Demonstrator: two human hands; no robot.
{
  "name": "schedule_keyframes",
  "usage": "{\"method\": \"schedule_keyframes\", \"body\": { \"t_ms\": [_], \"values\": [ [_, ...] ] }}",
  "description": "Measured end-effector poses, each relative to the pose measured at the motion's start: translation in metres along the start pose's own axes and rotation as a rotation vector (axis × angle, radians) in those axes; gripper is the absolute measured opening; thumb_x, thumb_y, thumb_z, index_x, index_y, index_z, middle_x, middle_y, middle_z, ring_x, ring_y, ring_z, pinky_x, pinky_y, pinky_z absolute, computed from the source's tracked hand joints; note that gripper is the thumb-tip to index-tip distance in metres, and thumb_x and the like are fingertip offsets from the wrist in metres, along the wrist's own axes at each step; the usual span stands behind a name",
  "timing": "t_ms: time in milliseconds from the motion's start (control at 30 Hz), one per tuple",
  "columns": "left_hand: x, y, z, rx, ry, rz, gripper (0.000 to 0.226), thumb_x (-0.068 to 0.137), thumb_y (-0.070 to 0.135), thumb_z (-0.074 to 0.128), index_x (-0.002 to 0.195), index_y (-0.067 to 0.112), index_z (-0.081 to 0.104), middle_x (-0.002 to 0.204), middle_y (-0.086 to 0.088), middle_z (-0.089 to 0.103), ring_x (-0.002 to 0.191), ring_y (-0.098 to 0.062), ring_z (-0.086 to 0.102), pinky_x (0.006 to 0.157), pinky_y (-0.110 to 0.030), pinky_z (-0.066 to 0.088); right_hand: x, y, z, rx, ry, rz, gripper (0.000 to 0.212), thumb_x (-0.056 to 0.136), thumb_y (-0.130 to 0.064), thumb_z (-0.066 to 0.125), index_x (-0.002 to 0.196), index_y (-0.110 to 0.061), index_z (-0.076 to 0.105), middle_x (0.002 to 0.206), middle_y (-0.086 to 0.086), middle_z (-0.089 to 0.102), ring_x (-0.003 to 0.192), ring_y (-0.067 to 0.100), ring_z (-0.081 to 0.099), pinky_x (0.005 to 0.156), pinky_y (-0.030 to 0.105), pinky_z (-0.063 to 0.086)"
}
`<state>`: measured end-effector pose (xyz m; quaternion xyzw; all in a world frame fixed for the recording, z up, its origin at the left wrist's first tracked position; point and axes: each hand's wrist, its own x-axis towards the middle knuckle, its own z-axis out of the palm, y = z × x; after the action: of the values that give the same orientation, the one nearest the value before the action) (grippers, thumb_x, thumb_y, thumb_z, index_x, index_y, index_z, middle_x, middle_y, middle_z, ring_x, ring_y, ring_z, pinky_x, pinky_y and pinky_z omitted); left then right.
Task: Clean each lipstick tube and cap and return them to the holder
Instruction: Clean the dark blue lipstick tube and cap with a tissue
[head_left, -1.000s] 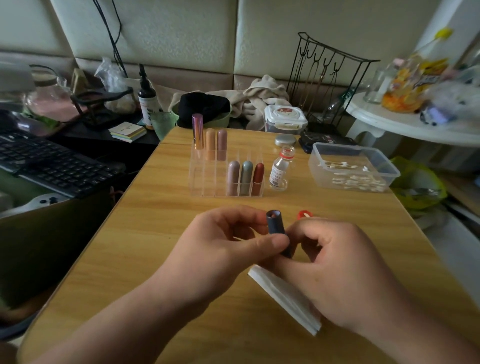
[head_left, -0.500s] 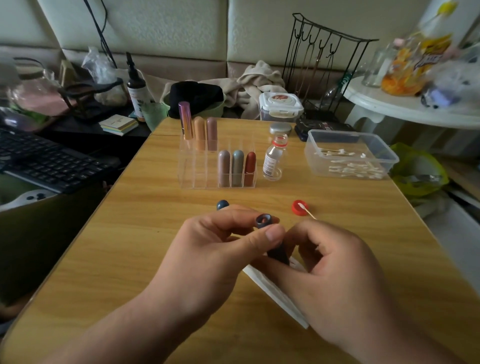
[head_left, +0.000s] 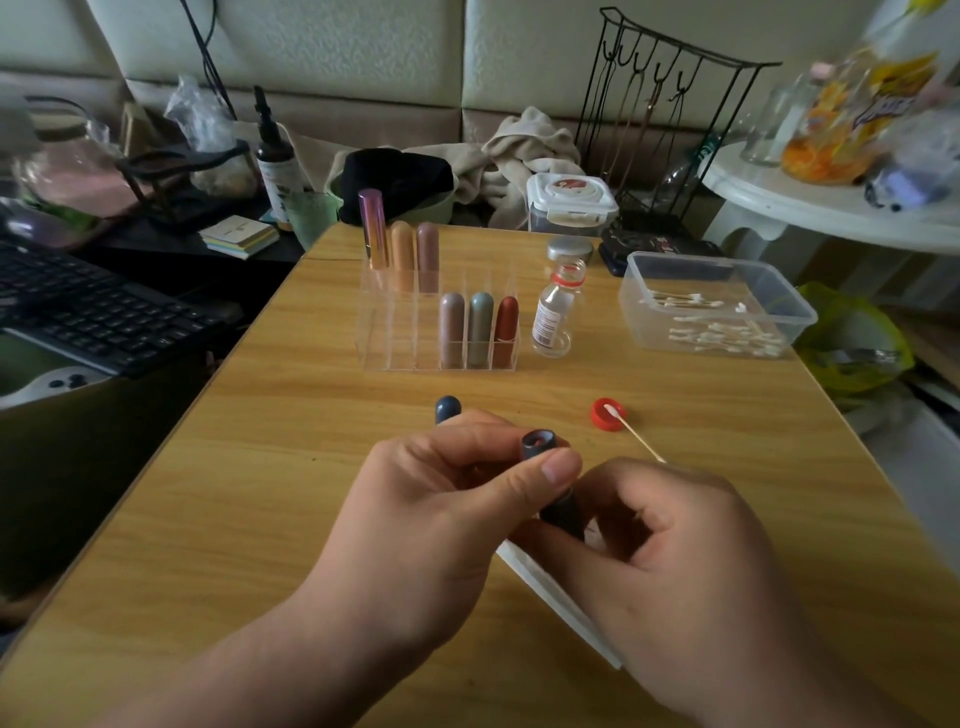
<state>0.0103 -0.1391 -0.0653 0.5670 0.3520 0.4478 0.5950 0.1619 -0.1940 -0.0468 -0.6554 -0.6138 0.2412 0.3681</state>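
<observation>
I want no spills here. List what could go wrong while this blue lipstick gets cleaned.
1. The small glass bottle stands uncapped beside the holder; a hand returning the dark blue tube could tip it.
2. The blue cap stands loose just beyond the left hand; a knuckle might topple it and it may roll.
3. The cotton swab rests on the red cap near the right hand and could be flicked off.
</observation>
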Motion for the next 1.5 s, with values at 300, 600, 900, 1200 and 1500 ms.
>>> {"method": "schedule_keyframes", "body": {
  "t_ms": [300,600,900,1200,1500],
  "values": [
    [0.0,-0.002,-0.003,-0.043,-0.09,-0.018,0.023,0.087,0.028,0.075,0.08,0.007,0.076,0.082,-0.015,0.069,0.081,-0.029,0.064,0.078,-0.049,0.052,0.012,0.012,-0.015,0.309,-0.438,0.072,0.038,0.087,-0.047,0.069,0.079,-0.01,0.071,0.059,0.017,0.059,0.045,0.025,0.05,0.044,0.035,0.04],
    [0.001,0.001,-0.008,-0.205,-0.076,-0.075,0.024,0.073,0.032,0.079,0.077,0.008,0.077,0.079,-0.012,0.066,0.075,-0.02,0.06,0.077,-0.04,0.044,0.013,0.013,-0.013,0.394,-0.47,0.137,0.044,0.066,-0.051,0.083,0.079,-0.01,0.073,0.065,0.02,0.06,0.05,0.026,0.054,0.047,0.028,0.042],
    [-0.002,0.005,-0.008,-0.202,-0.106,-0.083,0.045,0.073,0.039,0.084,0.083,-0.004,0.072,0.079,-0.021,0.062,0.078,-0.036,0.06,0.073,-0.059,0.047,0.013,0.016,-0.01,0.642,-0.61,0.16,0.046,0.083,-0.041,0.073,0.08,0.004,0.068,0.055,0.028,0.041,0.045,0.018,0.036,0.045,0.023,0.03],
    [-0.011,0.007,-0.014,-0.011,-0.192,-0.2,0.024,0.079,0.033,0.079,0.1,0.021,0.079,0.101,-0.007,0.077,0.095,-0.021,0.072,0.083,-0.03,0.054,0.008,-0.003,-0.009,0.475,-0.437,0.105,0.017,0.077,-0.025,0.078,0.093,-0.023,0.078,0.077,0.009,0.074,0.071,0.022,0.072,0.067,0.038,0.059],
    [-0.006,0.017,-0.031,0.31,0.057,-0.274,0.035,0.059,0.045,0.07,0.086,0.023,0.077,0.085,0.0,0.076,0.076,-0.017,0.071,0.078,-0.038,0.058,0.029,0.025,-0.032,-0.261,-0.117,0.186,0.036,0.083,-0.036,0.075,0.117,-0.038,0.064,0.085,-0.022,0.063,0.077,-0.01,0.058,0.058,0.015,0.05]
  ]
}}
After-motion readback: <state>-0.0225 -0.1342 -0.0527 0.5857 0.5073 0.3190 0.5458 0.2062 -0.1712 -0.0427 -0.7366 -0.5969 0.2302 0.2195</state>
